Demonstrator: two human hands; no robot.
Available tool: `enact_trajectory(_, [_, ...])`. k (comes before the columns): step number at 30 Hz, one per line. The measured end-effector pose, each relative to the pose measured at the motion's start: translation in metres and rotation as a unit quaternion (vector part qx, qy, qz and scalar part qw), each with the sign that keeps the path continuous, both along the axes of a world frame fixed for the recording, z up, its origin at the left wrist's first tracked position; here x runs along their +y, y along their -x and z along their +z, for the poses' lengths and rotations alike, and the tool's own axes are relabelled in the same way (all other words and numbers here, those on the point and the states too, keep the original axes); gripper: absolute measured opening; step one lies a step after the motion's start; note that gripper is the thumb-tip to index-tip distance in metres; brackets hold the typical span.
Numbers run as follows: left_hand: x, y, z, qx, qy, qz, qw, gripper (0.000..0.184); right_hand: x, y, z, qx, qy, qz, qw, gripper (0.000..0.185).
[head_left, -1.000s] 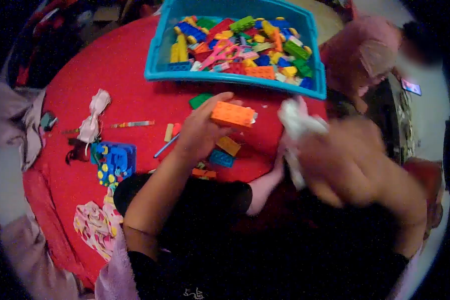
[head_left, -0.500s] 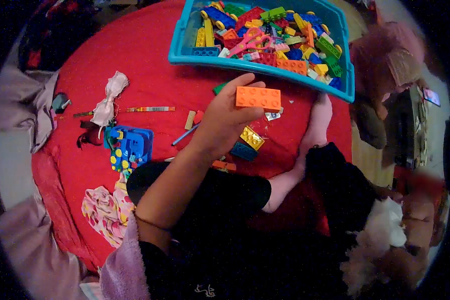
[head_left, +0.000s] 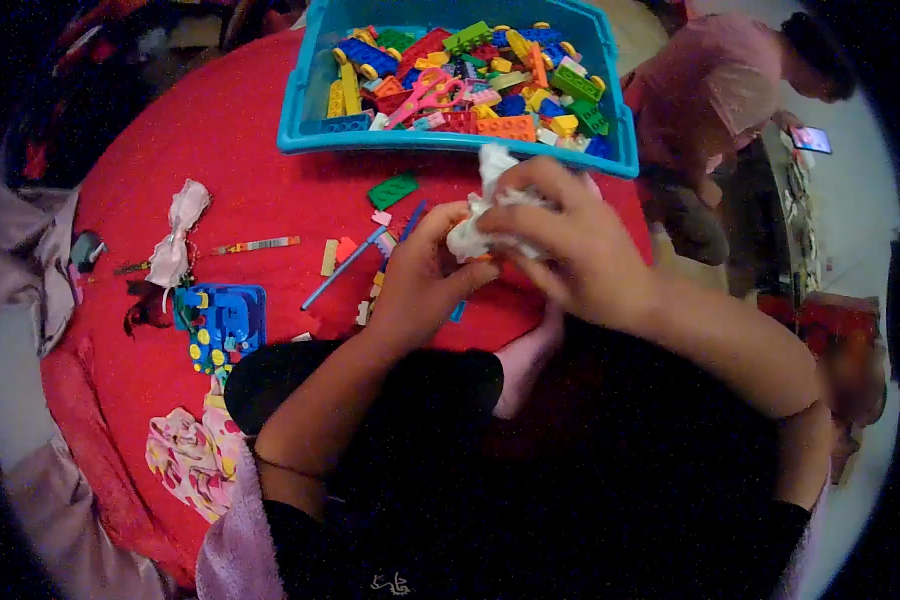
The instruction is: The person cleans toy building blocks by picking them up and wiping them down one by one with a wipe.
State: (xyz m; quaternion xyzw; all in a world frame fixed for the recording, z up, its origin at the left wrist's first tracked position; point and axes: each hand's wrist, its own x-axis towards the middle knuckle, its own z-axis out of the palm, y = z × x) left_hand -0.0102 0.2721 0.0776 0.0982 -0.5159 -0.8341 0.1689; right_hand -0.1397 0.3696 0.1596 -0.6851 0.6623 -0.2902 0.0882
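My left hand [head_left: 422,275] is closed around an orange toy brick, most of it hidden behind fingers and cloth. A crumpled white tissue or cloth [head_left: 495,180] is gripped in my right hand [head_left: 582,245] and pressed against the brick. Both hands meet over the red sheet, just in front of the blue bin [head_left: 450,150]. Beyond my left hand lies a green brick [head_left: 393,190]. A blue pencil-like stick [head_left: 342,270] and several small pieces are to its left.
Many bricks and pink scissors [head_left: 432,95] fill the bin. On the left are a blue toy case [head_left: 235,315], a white bow-shaped cloth [head_left: 182,225] and a patterned cloth [head_left: 195,460]. Another person [head_left: 710,90] sits at right, near a lit phone [head_left: 811,139].
My right hand has come into view with the white tissue or cloth and brought it onto the orange brick. My left hand now sits lower in view; the whole scene has shifted left.
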Motion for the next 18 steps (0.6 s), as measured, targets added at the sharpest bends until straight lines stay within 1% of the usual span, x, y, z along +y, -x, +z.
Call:
enact_trajectory(1, [0.001,-0.002,0.000,-0.010,0.017,-0.001,1.000,0.046,0.001,-0.004,0.000,0.005,-0.002,-0.002,1.000,0.031])
enact_trajectory(3, [0.003,-0.006,-0.001,-0.016,0.034,-0.003,0.999,0.046,0.002,-0.011,0.000,0.065,-0.055,0.021,0.996,0.033])
enact_trajectory(6, [0.004,-0.009,-0.003,-0.006,0.015,-0.014,1.000,0.046,0.004,-0.013,0.000,0.069,-0.035,0.019,0.997,0.033])
enact_trajectory(9, [0.006,-0.010,-0.001,0.018,-0.003,0.022,1.000,0.044,0.004,-0.013,0.002,0.070,-0.040,0.011,0.997,0.033])
enact_trajectory(11, [0.006,-0.010,0.002,0.012,-0.057,0.035,0.998,0.044,0.004,-0.009,0.001,0.081,-0.040,0.014,0.996,0.034])
enact_trajectory(12, [0.004,-0.010,0.006,0.014,-0.056,0.036,0.998,0.044,0.004,-0.007,0.001,0.086,-0.040,0.014,0.995,0.034])
enact_trajectory(14, [0.002,-0.010,0.014,-0.034,-0.011,0.057,0.998,0.045,0.004,-0.004,0.002,0.108,-0.037,0.005,0.993,0.033])
enact_trajectory(15, [0.001,-0.010,0.013,-0.034,-0.011,0.057,0.998,0.045,0.005,-0.002,0.002,0.130,-0.034,-0.005,0.991,0.033])
enact_trajectory(18, [0.002,-0.007,0.008,-0.019,-0.045,0.054,0.997,0.045,0.009,0.002,0.000,0.126,-0.060,-0.012,0.990,0.030])
